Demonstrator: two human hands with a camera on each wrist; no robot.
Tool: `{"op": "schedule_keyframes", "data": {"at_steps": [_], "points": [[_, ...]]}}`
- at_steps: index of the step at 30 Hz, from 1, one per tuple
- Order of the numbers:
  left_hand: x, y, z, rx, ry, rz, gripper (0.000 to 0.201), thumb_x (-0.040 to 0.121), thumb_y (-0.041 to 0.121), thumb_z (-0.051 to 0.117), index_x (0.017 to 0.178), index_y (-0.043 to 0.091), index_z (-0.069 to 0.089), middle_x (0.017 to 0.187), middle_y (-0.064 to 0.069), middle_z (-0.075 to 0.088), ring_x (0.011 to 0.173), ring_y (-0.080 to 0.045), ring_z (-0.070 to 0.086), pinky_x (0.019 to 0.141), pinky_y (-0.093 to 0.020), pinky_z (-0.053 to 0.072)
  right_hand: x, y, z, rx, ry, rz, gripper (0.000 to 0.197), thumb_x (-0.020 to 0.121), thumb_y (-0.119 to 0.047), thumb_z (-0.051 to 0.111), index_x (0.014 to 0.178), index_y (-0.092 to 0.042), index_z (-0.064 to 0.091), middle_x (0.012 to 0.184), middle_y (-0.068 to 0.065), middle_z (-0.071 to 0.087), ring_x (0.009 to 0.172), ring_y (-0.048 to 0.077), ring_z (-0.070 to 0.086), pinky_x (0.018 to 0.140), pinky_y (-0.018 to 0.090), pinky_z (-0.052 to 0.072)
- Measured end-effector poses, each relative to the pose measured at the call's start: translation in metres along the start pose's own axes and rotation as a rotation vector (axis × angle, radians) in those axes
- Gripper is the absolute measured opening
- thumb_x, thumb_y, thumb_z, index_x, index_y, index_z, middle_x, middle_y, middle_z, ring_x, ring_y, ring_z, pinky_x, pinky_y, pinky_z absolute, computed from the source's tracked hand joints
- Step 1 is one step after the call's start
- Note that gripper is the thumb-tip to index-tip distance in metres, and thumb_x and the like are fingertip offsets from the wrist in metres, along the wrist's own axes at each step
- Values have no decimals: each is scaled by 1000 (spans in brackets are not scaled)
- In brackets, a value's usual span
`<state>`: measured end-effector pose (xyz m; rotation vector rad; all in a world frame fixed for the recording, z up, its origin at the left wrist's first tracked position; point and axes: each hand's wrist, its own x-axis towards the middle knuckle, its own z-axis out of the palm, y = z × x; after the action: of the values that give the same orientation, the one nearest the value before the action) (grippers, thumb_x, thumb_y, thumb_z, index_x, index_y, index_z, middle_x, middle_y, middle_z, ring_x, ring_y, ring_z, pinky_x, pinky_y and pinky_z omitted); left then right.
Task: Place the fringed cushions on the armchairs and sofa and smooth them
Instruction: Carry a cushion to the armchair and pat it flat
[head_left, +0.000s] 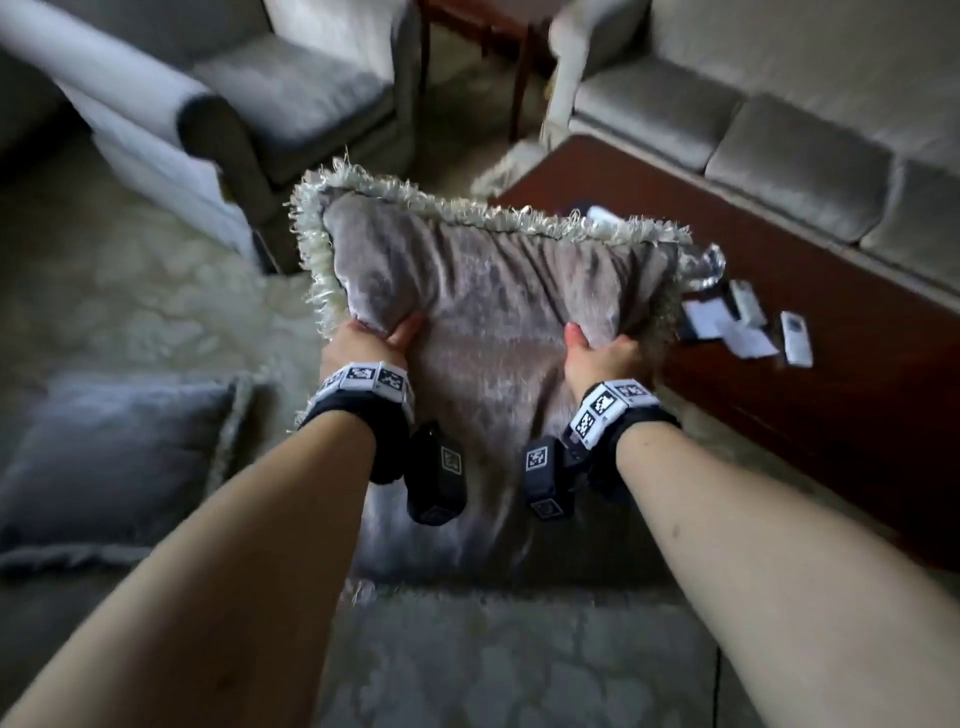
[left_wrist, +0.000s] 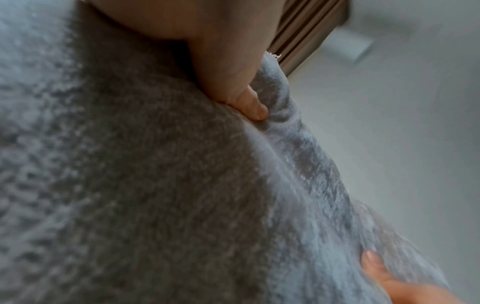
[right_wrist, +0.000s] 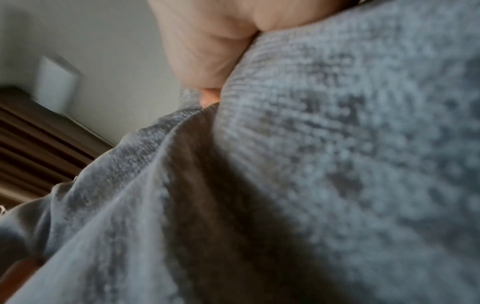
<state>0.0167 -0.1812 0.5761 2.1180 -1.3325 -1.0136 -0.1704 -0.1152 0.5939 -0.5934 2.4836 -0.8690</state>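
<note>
One cushion (head_left: 483, 291), grey with a pale fringe, is held in the air above the carpet (head_left: 156, 291), in front of the person. The left hand (head_left: 363, 338) grips its left edge and the right hand (head_left: 597, 353) grips its right edge; on each hand the thumb lies on the near face and the fingers curl behind. A second cushion (head_left: 114, 457) lies at lower left; its support cannot be told. Seating in view: one armchair (head_left: 291, 88) at upper left and one sofa (head_left: 779, 119) at upper right. One dark wooden table (head_left: 831, 415) stands beside the sofa. It carries two white remotes (head_left: 797, 338) and several papers (head_left: 727, 325); blur prevents an exact paper count.
</note>
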Motion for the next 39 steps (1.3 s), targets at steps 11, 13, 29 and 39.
{"op": "schedule_keyframes", "data": {"at_steps": [11,13,29,39], "points": [[53,251,-282,-196,404,400,54,85,58,56,115,14,63,121,-16,63,116,-35,56,93,-37,43,-37,-362,-121,354,185,-459,61,79,-55,66,114,-5,66,121,19,65,111,37,61,92,39,47],[79,279,-298,-211,453,410,54,84,59,55,115,15,64,121,-16,63,116,-35,56,93,-36,43,-19,-409,-116,392,165,-507,59,81,-53,66,115,-5,65,122,19,64,113,36,60,92,33,43],[367,460,-370,-187,663,238,54,88,58,51,116,14,63,120,-19,62,115,-37,56,93,-38,44,155,-744,35,471,-42,-689,51,83,-43,68,115,-3,66,120,20,65,109,37,61,88,34,47],[630,542,-426,-38,829,275,50,97,49,36,116,13,63,119,-23,62,112,-40,57,90,-39,45,265,-968,212,537,-66,-749,53,75,-50,70,107,-7,70,111,15,70,101,34,66,88,35,53]]}}
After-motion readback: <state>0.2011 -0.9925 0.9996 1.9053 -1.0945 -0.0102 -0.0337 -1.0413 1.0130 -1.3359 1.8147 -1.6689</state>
